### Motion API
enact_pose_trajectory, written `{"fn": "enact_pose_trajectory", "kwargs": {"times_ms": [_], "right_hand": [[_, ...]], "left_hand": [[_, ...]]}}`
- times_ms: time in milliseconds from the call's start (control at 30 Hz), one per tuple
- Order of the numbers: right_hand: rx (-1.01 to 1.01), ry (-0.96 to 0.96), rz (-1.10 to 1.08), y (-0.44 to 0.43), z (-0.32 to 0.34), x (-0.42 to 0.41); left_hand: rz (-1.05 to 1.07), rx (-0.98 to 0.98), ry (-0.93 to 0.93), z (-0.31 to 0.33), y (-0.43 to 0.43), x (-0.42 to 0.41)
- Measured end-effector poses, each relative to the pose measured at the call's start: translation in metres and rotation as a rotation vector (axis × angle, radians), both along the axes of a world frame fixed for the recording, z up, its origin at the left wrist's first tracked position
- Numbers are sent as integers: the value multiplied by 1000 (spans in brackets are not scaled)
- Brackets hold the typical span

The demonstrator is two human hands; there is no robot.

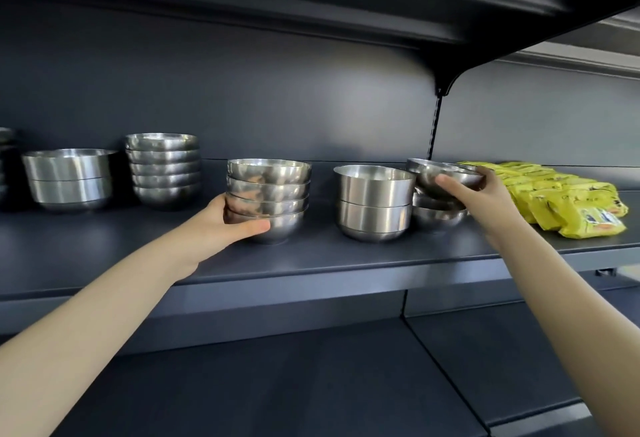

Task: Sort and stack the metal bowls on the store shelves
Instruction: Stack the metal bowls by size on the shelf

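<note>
On the dark shelf stand several stacks of steel bowls. My left hand grips the bottom of a middle stack of rounded bowls, thumb across the front. My right hand holds a small rounded bowl tilted above a short stack of rounded bowls. Between both hands stand two nested straight-sided bowls. Further left are a taller rounded stack and two wide straight-sided bowls.
Yellow packets lie in a row on the shelf right of my right hand. A shelf bracket hangs from the upper shelf behind the bowls. A lower shelf lies below. Dark items sit at the far left edge.
</note>
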State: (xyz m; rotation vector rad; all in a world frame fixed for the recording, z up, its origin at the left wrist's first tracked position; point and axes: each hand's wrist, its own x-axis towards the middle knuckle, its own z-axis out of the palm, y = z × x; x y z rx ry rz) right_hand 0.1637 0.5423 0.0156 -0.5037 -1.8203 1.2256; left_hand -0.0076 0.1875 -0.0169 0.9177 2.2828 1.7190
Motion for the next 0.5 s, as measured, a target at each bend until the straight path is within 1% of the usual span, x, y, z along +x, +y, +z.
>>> {"fn": "enact_pose_trajectory", "kwargs": {"times_ms": [167, 300, 500], "right_hand": [[108, 54, -4, -20, 34, 0], [182, 73, 55, -57, 55, -6], [131, 112, 262, -131, 67, -44]], "left_hand": [[-38, 40, -54, 0, -8, -2], [-65, 63, -63, 0, -8, 0], [-130, 19, -88, 4, -19, -3]]}}
